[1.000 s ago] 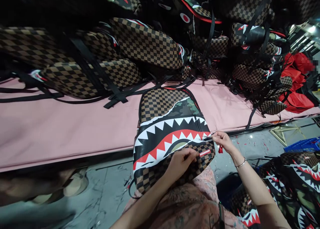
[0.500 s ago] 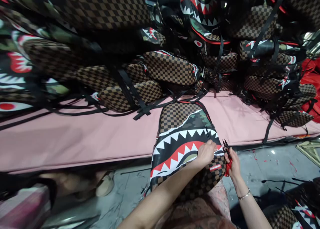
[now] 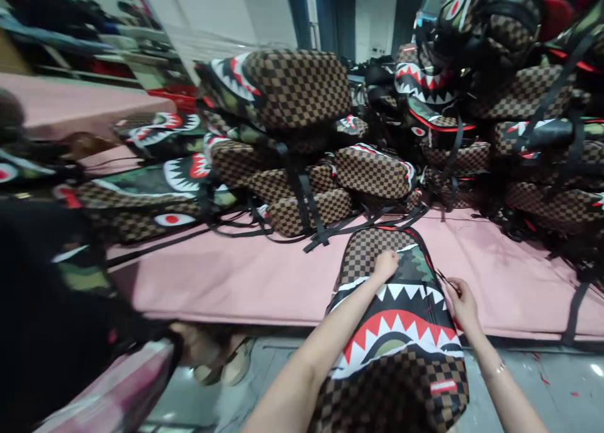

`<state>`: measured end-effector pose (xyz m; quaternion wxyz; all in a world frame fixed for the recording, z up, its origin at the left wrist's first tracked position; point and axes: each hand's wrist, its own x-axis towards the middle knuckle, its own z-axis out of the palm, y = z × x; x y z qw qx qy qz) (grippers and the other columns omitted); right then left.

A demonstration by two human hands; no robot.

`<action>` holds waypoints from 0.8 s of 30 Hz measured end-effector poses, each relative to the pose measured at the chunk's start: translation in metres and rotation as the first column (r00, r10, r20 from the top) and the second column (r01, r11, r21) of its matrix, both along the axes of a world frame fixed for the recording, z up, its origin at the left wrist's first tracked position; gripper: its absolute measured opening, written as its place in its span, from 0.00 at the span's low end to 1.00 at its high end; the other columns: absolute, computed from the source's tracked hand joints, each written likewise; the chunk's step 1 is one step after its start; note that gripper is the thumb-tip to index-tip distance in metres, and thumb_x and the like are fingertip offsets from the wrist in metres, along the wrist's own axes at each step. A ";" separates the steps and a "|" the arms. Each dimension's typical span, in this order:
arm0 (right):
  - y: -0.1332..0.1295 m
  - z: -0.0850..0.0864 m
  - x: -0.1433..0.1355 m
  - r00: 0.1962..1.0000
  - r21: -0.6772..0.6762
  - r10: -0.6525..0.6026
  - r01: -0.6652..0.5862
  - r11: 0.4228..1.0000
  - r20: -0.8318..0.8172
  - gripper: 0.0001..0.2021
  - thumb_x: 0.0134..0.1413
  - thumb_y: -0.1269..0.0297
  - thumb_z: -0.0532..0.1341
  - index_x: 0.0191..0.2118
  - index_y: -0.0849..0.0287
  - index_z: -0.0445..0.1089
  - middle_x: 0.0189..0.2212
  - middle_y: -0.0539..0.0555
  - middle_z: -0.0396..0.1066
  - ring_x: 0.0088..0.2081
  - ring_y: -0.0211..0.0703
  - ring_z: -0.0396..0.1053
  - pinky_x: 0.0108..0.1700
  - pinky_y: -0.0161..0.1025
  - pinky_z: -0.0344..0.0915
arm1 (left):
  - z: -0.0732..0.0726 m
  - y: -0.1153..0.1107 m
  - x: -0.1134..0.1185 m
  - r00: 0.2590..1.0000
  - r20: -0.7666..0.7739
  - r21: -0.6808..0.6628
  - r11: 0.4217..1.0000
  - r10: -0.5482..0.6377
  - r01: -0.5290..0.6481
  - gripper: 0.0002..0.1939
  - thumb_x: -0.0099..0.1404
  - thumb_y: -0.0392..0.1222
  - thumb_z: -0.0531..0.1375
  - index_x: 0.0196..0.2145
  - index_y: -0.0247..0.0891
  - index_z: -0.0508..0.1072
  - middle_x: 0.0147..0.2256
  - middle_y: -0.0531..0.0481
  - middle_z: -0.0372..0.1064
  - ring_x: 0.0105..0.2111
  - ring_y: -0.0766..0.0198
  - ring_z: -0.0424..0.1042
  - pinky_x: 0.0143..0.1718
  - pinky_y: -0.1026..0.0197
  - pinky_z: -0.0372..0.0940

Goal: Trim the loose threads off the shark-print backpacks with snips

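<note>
A checkered backpack (image 3: 401, 320) with a shark-mouth print leans between my forearms, its top over the edge of the pink table (image 3: 226, 282). My left hand (image 3: 386, 265) lies on its upper front with the fingers curled in; what they hold, if anything, is too small to tell. Beside the bag's right edge, my right hand (image 3: 462, 301) is closed on the scissors (image 3: 446, 280), whose dark blades point up and left toward the bag. The red handles are mostly hidden by that hand.
Stacked backpacks (image 3: 302, 87) with dangling black straps (image 3: 302, 194) line the back of the table. Another person in dark clothing (image 3: 61, 320) is at the left. Shoes (image 3: 236, 364) and a grey floor (image 3: 278, 357) show below the table edge.
The view has tilted up and turned left. My left hand has moved up the bag toward its top. My right hand has raised the scissors along the bag's right edge.
</note>
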<state>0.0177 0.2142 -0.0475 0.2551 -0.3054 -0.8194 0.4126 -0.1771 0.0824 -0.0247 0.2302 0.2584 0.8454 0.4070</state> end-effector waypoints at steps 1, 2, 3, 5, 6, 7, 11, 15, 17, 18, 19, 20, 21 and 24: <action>0.001 0.003 -0.014 1.000 0.037 -0.012 0.011 0.999 0.025 0.18 0.53 0.52 0.51 0.41 0.60 0.64 0.37 0.58 0.71 0.37 0.46 0.69 0.37 0.39 0.64 | -0.003 0.005 -0.006 1.000 -0.008 -0.020 1.000 0.013 -0.013 0.14 0.63 0.44 0.54 0.45 0.35 0.67 0.43 0.45 0.66 0.38 0.61 0.69 0.38 0.54 0.67; 0.003 0.004 -0.027 0.998 0.074 -0.020 0.017 0.997 0.052 0.16 0.53 0.53 0.52 0.40 0.59 0.65 0.37 0.57 0.70 0.38 0.46 0.68 0.38 0.39 0.63 | -0.006 0.011 -0.010 1.000 -0.018 -0.039 0.999 0.018 -0.019 0.15 0.63 0.44 0.54 0.45 0.35 0.66 0.43 0.45 0.66 0.39 0.61 0.69 0.39 0.53 0.66; 0.004 0.005 -0.039 0.996 0.112 -0.031 0.022 0.993 0.080 0.14 0.53 0.54 0.52 0.39 0.58 0.66 0.37 0.56 0.70 0.39 0.46 0.68 0.39 0.39 0.62 | -0.009 0.018 -0.013 0.999 -0.029 -0.060 0.998 0.019 -0.020 0.15 0.63 0.44 0.54 0.45 0.34 0.67 0.43 0.45 0.66 0.39 0.61 0.69 0.39 0.53 0.66; 0.007 0.004 -0.059 0.988 0.187 -0.055 0.028 0.982 0.143 0.11 0.54 0.58 0.53 0.38 0.57 0.66 0.36 0.55 0.70 0.38 0.46 0.68 0.38 0.38 0.61 | -0.015 0.031 -0.015 0.998 -0.058 -0.105 0.994 0.017 -0.023 0.14 0.63 0.44 0.54 0.44 0.34 0.67 0.43 0.45 0.66 0.40 0.61 0.68 0.41 0.52 0.66; 0.008 0.003 -0.067 0.982 0.223 -0.066 0.026 0.975 0.175 0.09 0.54 0.60 0.53 0.37 0.57 0.66 0.35 0.55 0.70 0.37 0.46 0.68 0.38 0.38 0.60 | -0.017 0.038 -0.016 0.997 -0.074 -0.128 0.991 0.016 -0.025 0.14 0.63 0.44 0.54 0.43 0.35 0.68 0.43 0.45 0.67 0.41 0.60 0.68 0.42 0.51 0.65; 0.009 0.001 -0.073 0.975 0.257 -0.076 0.020 0.966 0.208 0.08 0.54 0.62 0.53 0.36 0.57 0.66 0.33 0.54 0.70 0.37 0.46 0.67 0.38 0.38 0.59 | -0.019 0.044 -0.016 0.996 -0.088 -0.151 0.988 0.015 -0.028 0.13 0.63 0.44 0.54 0.43 0.35 0.68 0.43 0.45 0.67 0.41 0.60 0.68 0.42 0.51 0.65; 0.007 -0.004 -0.085 0.940 0.368 -0.106 -0.022 0.930 0.324 0.04 0.55 0.67 0.55 0.35 0.58 0.66 0.32 0.55 0.69 0.35 0.45 0.66 0.37 0.37 0.56 | -0.024 0.062 -0.019 0.994 -0.110 -0.221 0.975 -0.006 -0.018 0.13 0.63 0.44 0.55 0.41 0.34 0.69 0.41 0.46 0.68 0.41 0.60 0.68 0.42 0.51 0.64; 0.007 -0.007 -0.092 0.911 0.419 -0.102 -0.083 0.904 0.401 0.04 0.55 0.67 0.56 0.37 0.57 0.65 0.33 0.55 0.68 0.36 0.44 0.66 0.36 0.36 0.55 | -0.029 0.064 -0.025 0.994 -0.103 -0.251 0.968 -0.035 0.008 0.12 0.63 0.44 0.55 0.41 0.35 0.69 0.41 0.46 0.68 0.40 0.61 0.69 0.41 0.52 0.65; 0.008 -0.007 -0.096 0.903 0.425 -0.089 -0.110 0.898 0.421 0.05 0.55 0.67 0.57 0.38 0.57 0.65 0.33 0.55 0.68 0.35 0.44 0.65 0.35 0.36 0.55 | -0.031 0.062 -0.027 0.994 -0.100 -0.251 0.968 -0.049 0.022 0.13 0.63 0.44 0.55 0.41 0.34 0.68 0.40 0.46 0.68 0.39 0.61 0.69 0.40 0.53 0.65; 0.009 -0.007 -0.097 0.901 0.426 -0.082 -0.119 0.897 0.426 0.05 0.55 0.66 0.57 0.38 0.57 0.65 0.34 0.55 0.68 0.35 0.44 0.65 0.35 0.36 0.55 | -0.032 0.061 -0.027 0.993 -0.101 -0.248 0.968 -0.054 0.028 0.13 0.63 0.44 0.55 0.41 0.34 0.68 0.40 0.46 0.68 0.39 0.61 0.69 0.40 0.53 0.65; 0.010 -0.007 -0.098 0.901 0.425 -0.076 -0.126 0.896 0.427 0.05 0.55 0.66 0.57 0.39 0.57 0.65 0.34 0.55 0.68 0.35 0.44 0.65 0.35 0.36 0.55 | -0.032 0.060 -0.028 0.993 -0.104 -0.243 0.969 -0.058 0.031 0.13 0.63 0.44 0.55 0.41 0.34 0.68 0.41 0.46 0.68 0.39 0.61 0.69 0.40 0.52 0.65; 0.011 -0.007 -0.099 0.903 0.422 -0.068 -0.131 0.897 0.425 0.06 0.55 0.66 0.57 0.39 0.57 0.65 0.34 0.55 0.68 0.36 0.44 0.65 0.35 0.36 0.55 | -0.032 0.059 -0.028 0.992 -0.108 -0.239 0.971 -0.059 0.032 0.12 0.63 0.44 0.55 0.41 0.34 0.68 0.41 0.46 0.68 0.39 0.61 0.69 0.41 0.52 0.65; 0.012 -0.007 -0.100 0.905 0.417 -0.056 -0.138 0.899 0.421 0.06 0.55 0.66 0.57 0.39 0.57 0.65 0.34 0.54 0.68 0.36 0.44 0.65 0.35 0.36 0.55 | -0.032 0.058 -0.028 0.992 -0.111 -0.235 0.971 -0.058 0.031 0.12 0.63 0.44 0.55 0.41 0.34 0.68 0.41 0.46 0.68 0.40 0.61 0.68 0.41 0.52 0.65; 0.014 -0.005 -0.098 0.918 0.395 -0.013 -0.158 0.905 0.397 0.06 0.56 0.65 0.55 0.39 0.56 0.66 0.34 0.53 0.68 0.36 0.43 0.66 0.36 0.35 0.56 | -0.031 0.058 -0.027 0.992 -0.112 -0.227 0.974 -0.052 0.026 0.12 0.63 0.44 0.55 0.41 0.34 0.68 0.41 0.46 0.68 0.40 0.61 0.68 0.41 0.52 0.65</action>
